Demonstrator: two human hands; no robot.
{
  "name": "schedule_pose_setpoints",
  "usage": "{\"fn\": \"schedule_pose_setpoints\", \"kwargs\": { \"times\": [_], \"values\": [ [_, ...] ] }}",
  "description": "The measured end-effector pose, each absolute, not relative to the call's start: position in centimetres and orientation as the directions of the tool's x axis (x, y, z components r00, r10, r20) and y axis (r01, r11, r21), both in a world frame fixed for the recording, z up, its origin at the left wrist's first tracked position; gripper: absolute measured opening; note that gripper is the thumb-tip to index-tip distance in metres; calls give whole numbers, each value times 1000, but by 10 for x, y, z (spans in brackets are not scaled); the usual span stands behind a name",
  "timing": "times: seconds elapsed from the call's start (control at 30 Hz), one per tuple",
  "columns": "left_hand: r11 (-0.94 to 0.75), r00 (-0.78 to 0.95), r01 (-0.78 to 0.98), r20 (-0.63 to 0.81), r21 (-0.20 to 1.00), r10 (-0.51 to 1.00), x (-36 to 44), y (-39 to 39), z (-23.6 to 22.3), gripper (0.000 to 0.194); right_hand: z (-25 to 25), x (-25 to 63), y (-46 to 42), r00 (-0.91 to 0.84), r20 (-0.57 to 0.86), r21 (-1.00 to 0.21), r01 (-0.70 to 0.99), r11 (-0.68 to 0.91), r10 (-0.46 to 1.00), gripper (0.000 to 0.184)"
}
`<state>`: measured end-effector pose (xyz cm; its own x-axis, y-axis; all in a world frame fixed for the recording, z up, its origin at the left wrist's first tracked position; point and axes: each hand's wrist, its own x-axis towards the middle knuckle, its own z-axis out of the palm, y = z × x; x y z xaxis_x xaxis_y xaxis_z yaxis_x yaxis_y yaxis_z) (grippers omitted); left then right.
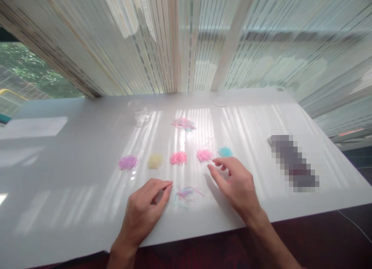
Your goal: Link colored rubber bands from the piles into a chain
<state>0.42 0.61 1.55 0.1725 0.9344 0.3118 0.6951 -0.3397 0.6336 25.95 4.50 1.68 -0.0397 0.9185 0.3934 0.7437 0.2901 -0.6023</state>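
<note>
On the white table (87,156), my left hand (148,201) rests beside a loose mixed pile (187,193) of thin coloured loops in blue, purple and pink. Its thumb and forefinger are pinched together; whether anything is between them is too small to see. My right hand (234,180) is open, thumb and forefinger apart, just in front of a light pink heap (205,155) and a turquoise heap (225,151). Further left in the same row lie a deeper pink heap (178,158), a yellow heap (155,161) and a purple heap (128,162).
Behind the row lies another mixed pile (183,124), mostly pink. A clear round container (142,116) stands at the back left, and a clear disc like a lid (220,101) lies at the back. A dark blurred-out object (295,162) is on the right. String curtains (174,40) hang behind the table.
</note>
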Motion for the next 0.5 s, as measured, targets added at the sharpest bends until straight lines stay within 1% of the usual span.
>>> {"fn": "schedule_pose_setpoints", "kwargs": {
  "times": [0.1,0.23,0.33,0.5],
  "values": [
    [-350,169,678,326,647,930,3,6,14,13,16,252,59,-42,392,-545,794,269,919,15],
    [-379,176,637,352,672,919,0,5,11,11,13,247,67,-118,417,-484,811,330,901,13],
    [-395,195,630,356,669,914,0,4,9,11,12,245,67,-144,403,-482,806,343,904,12],
    [-396,201,632,352,666,914,0,3,10,12,12,242,66,-126,405,-496,802,333,906,13]
  ]
}}
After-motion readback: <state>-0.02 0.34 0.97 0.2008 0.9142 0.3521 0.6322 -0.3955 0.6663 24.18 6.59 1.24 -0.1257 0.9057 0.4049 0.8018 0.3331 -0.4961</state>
